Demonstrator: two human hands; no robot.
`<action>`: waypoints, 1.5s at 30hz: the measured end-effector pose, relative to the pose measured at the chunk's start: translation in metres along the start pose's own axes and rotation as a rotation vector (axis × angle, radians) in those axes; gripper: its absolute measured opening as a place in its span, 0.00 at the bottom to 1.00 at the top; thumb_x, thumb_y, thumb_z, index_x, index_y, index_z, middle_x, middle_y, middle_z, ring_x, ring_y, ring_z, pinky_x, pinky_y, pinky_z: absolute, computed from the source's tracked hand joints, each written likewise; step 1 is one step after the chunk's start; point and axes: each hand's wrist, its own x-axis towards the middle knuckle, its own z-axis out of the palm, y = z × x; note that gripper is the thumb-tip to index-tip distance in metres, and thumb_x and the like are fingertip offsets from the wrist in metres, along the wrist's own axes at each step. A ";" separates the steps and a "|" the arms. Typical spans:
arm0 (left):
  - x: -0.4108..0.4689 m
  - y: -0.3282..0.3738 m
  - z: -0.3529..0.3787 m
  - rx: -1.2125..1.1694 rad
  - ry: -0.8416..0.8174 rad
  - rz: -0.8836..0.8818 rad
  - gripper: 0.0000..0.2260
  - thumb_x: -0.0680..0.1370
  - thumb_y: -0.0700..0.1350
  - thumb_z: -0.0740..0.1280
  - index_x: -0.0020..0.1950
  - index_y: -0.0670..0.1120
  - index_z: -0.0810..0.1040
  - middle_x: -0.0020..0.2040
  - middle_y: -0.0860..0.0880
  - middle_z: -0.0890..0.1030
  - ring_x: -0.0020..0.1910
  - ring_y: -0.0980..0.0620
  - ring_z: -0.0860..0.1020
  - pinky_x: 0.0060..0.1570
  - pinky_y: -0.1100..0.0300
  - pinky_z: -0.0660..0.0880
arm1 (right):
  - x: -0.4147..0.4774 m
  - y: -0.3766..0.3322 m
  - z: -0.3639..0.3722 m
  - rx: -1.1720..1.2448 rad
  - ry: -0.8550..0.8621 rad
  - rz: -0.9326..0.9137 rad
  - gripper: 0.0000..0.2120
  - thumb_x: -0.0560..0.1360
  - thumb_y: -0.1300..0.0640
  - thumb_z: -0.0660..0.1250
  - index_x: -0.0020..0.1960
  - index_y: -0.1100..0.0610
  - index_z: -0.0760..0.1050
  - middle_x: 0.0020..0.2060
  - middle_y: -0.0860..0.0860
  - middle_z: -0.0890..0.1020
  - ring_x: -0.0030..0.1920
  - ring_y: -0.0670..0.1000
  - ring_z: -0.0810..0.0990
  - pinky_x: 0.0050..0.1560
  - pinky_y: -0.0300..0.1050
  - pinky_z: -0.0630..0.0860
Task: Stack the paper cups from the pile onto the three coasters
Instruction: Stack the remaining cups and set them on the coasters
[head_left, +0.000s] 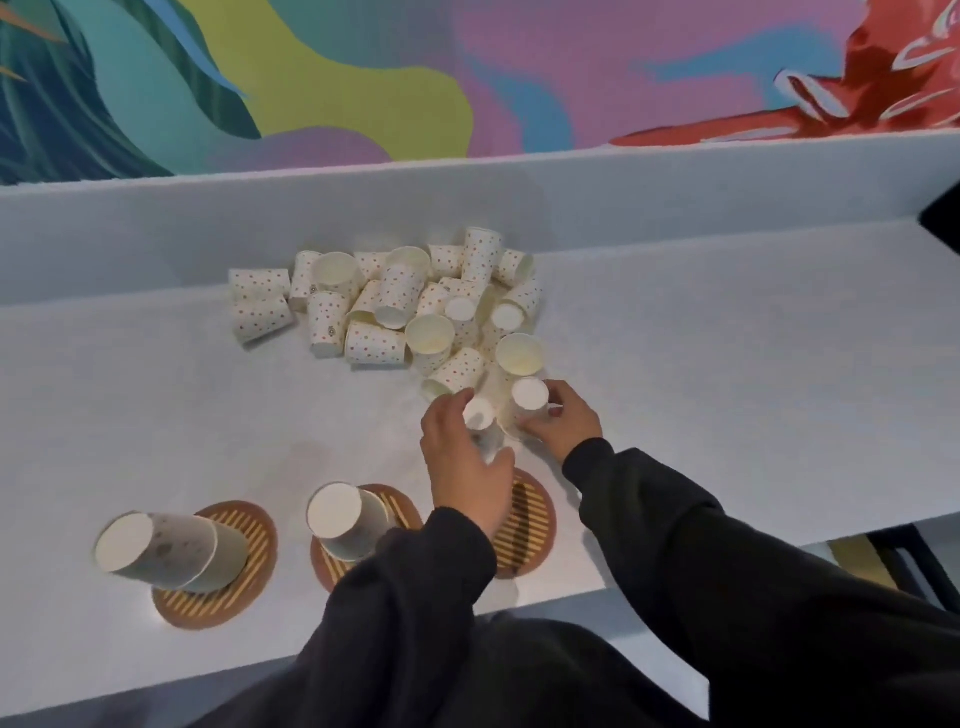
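The person's left hand (465, 462) is sitting just right of the frame's centre, its fingers and thumb curling round a paper cup (479, 414) that is standing bottom-up. The cup is blurred, so its pattern is hard to make out. Just to its right, the right hand (563, 418) is gripping a second cup (530, 397), also bottom-up, with the fingers wrapping its far side. The two held cups are sitting close together at the near right edge of the pile (395, 306). The pile is a loose heap of white cups with red dots lying in the middle of the white table (156, 389), some on their sides, some upright, some inverted.

Three round striped coasters are lining the lower part of the frame. The left coaster (208, 608), at lower left, is carrying an inverted stack (166, 545) of at least two nested cups. The middle coaster (402, 506) is carrying an inverted cup (345, 519); whether more are nested under it cannot be told, and the left sleeve (415, 582) is hiding the coaster's near side. The right coaster (527, 525) is lying below the left hand with no cup on it, partly covered by the wrist and sleeve.

A colourful mural (467, 78) is filling the top of the frame above a white ledge (208, 218).
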 end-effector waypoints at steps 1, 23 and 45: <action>0.004 -0.008 0.010 0.061 0.013 0.000 0.31 0.78 0.43 0.73 0.76 0.56 0.63 0.78 0.54 0.61 0.77 0.48 0.63 0.77 0.49 0.65 | 0.000 0.002 -0.002 -0.003 -0.008 -0.008 0.23 0.73 0.51 0.78 0.64 0.44 0.73 0.59 0.45 0.79 0.59 0.52 0.78 0.63 0.48 0.75; 0.034 -0.039 0.046 0.064 0.006 -0.071 0.34 0.77 0.44 0.72 0.78 0.60 0.59 0.76 0.52 0.66 0.75 0.50 0.68 0.73 0.48 0.70 | -0.014 -0.010 0.009 -0.142 -0.200 -0.222 0.31 0.70 0.47 0.79 0.70 0.43 0.72 0.64 0.44 0.80 0.61 0.47 0.78 0.67 0.51 0.77; 0.045 -0.021 0.016 -0.052 0.060 0.006 0.34 0.73 0.47 0.77 0.74 0.60 0.66 0.69 0.52 0.70 0.66 0.55 0.70 0.67 0.54 0.73 | 0.025 -0.012 -0.026 0.002 -0.035 -0.218 0.29 0.71 0.54 0.80 0.66 0.45 0.70 0.62 0.46 0.79 0.58 0.48 0.78 0.60 0.46 0.78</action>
